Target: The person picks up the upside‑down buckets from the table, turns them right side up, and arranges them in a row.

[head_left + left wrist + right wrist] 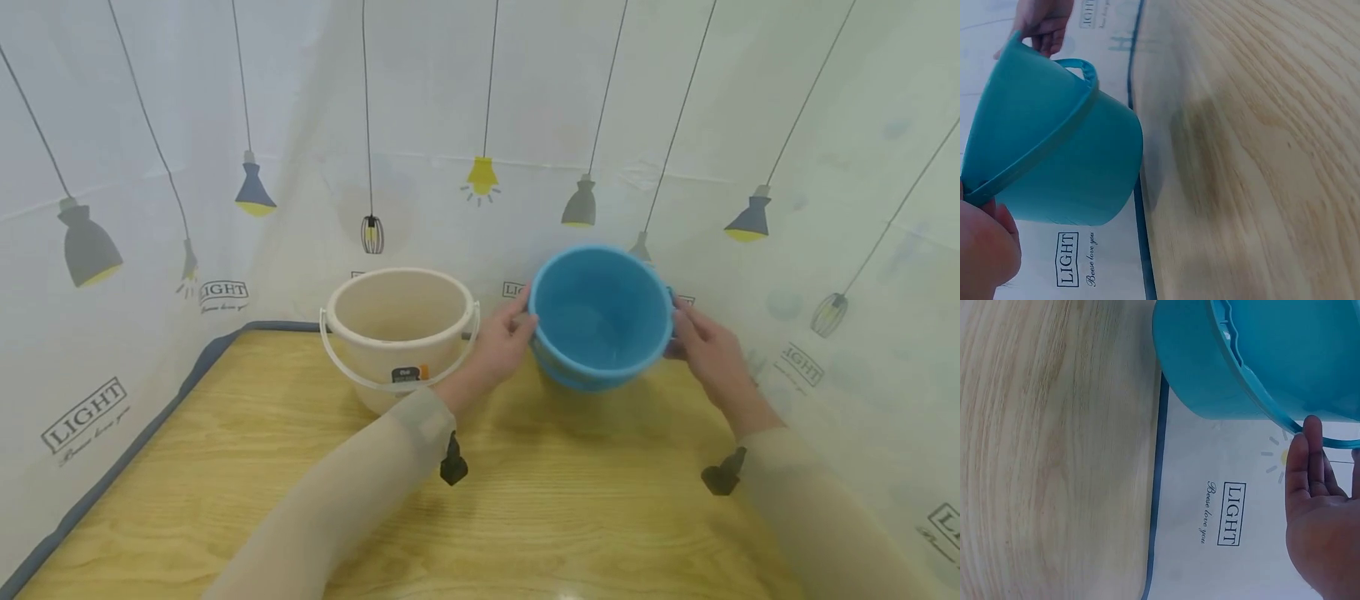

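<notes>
A blue plastic bucket hangs above the table between my two hands, its mouth tipped toward me. Its blue handle slants across the outside wall in the left wrist view, where a shadow lies on the wood beneath. My left hand grips the bucket's left edge near the handle joint, thumb toward the front. On the opposite edge, my right hand holds the rim with fingertips and thumb, as the right wrist view shows closely. The inside that I can see holds nothing.
A beige bucket with a white handle stands upright at the left, partly behind my left forearm. The wooden table ends at a dark blue edge. White sheeting printed with lamps hangs behind and along both sides.
</notes>
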Motion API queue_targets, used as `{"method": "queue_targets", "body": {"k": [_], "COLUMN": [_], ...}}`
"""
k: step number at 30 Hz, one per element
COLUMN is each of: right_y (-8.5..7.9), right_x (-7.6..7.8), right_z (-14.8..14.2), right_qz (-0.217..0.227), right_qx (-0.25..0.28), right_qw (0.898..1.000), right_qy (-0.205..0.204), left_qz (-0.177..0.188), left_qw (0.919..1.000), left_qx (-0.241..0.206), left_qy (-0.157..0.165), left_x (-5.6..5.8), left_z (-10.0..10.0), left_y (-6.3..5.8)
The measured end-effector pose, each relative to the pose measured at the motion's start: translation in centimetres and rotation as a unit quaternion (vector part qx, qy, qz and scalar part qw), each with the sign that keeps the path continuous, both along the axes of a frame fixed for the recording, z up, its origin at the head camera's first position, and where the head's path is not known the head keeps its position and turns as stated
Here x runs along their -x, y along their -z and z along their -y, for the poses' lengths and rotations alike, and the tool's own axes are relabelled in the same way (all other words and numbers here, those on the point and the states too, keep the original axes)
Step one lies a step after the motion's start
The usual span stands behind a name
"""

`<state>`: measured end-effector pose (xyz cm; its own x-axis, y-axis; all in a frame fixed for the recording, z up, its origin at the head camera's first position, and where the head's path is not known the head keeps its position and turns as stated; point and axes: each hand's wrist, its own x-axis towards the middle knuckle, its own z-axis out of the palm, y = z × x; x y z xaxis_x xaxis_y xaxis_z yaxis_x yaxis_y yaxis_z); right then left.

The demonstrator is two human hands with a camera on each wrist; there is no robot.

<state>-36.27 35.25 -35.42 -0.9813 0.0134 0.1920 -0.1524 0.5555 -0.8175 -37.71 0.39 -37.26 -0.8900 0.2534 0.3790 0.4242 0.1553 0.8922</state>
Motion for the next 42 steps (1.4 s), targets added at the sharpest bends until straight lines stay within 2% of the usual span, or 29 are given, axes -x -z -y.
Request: {"method": "queue_targets", "body": {"k": [4,11,18,25,31,36,42], "right_y": [-0.1,-0.1,0.1,0.1,0.5,1.2,1.6], "right_x": [0.3,0.5,0.5,0.6,0.9,1.0,0.8], "right_z": [0.4,0.7,1.3,1.8,2.4,2.5,2.8], "right_qz": [-0.010,-0.026,-0.016,0.005,0.038,0.032,0.048], "right_qx": [-0.001,-0.004,0.010,-0.002,-0.023,-0.012,-0.014], "right_qw": [1.000,1.000,0.999,0.999,0.998,0.998,0.997], "right_qy": [0.001,0.010,0.027,0.038,0.041,0.045,0.058], "left_qz": [-0.013,-0.007,0.044,0.081,0.115,0.104,0.092], "left_qw": [0.9996,0.9998,0.9975,0.9947,0.9905,0.9911,0.9934], "left_qx": [0.022,0.003,-0.016,-0.041,-0.047,-0.070,-0.057], "left_qy": [-0.012,-0.018,-0.052,-0.049,-0.058,-0.044,-0.038], "left_x": [0.0,0.1,0.6,1.8,2.8,3.3,3.1], "left_z": [0.0,-0.5,-1.0,-1.2,-1.0,-1.1,-1.0], "left_y": [0.1,-0.2,-0.6,-0.9,-0.3,0.0,0.4]}}
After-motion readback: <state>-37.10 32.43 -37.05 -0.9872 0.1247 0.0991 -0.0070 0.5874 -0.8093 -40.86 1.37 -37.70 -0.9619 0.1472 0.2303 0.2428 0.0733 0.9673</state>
